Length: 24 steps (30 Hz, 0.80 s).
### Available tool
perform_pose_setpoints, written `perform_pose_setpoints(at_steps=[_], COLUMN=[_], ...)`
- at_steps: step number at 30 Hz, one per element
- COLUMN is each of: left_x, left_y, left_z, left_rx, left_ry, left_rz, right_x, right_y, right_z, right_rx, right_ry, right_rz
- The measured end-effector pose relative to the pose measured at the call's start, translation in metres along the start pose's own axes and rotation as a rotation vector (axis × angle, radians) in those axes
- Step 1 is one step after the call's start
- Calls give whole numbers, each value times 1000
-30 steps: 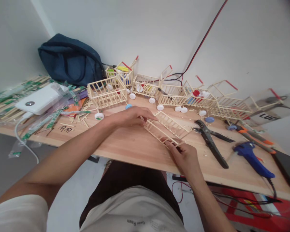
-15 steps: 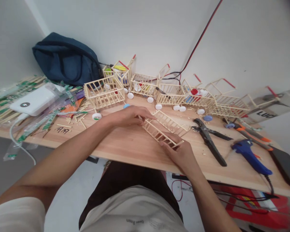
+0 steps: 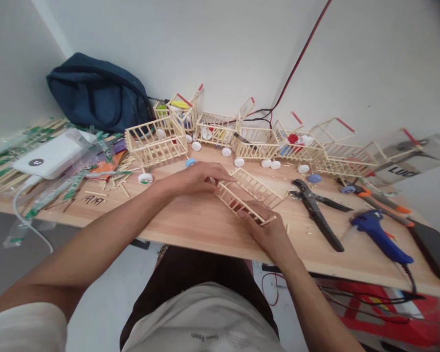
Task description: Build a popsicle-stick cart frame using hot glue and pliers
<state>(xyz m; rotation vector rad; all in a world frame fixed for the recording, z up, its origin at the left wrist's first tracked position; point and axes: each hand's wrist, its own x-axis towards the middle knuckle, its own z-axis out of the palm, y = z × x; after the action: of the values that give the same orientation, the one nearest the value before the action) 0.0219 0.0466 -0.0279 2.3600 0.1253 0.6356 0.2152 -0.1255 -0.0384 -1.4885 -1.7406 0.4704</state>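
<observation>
Between my two hands stands a small basket frame point(image 3: 258, 187) of thin bamboo sticks, with slatted sides, low over the wooden table. My left hand point(image 3: 201, 177) pinches its far left end between thumb and fingers. Around its near right end my right hand point(image 3: 263, 226) is closed, thumb on the near slatted side and fingers behind it. Just right of the frame lie black-handled cutting pliers point(image 3: 317, 215). Behind it is a row of stick-built miniature shopping carts point(image 3: 256, 142) with white cap wheels and red handles.
A blue glue gun point(image 3: 383, 237) and orange-handled pliers point(image 3: 381, 201) lie on the right. On the left are a white power bank point(image 3: 53, 154), bundled sticks point(image 3: 7, 168) and stick offcuts point(image 3: 113, 183). A dark blue bag point(image 3: 99, 93) rests against the wall.
My right hand's thumb has shifted slightly left along the near side of the basket frame. Otherwise both hands keep nearly the same hold; the view has moved a little.
</observation>
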Motion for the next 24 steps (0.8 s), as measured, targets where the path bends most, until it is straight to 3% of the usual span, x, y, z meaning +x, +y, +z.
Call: perform_pose_setpoints(at_steps=[24], left_x=[1], left_y=[2], left_z=[1], left_rx=[19], left_ry=[17], left_rz=[-24], right_x=[0], right_y=[1], right_z=[-1], right_rx=[18], right_ry=[-42], right_rz=[-17])
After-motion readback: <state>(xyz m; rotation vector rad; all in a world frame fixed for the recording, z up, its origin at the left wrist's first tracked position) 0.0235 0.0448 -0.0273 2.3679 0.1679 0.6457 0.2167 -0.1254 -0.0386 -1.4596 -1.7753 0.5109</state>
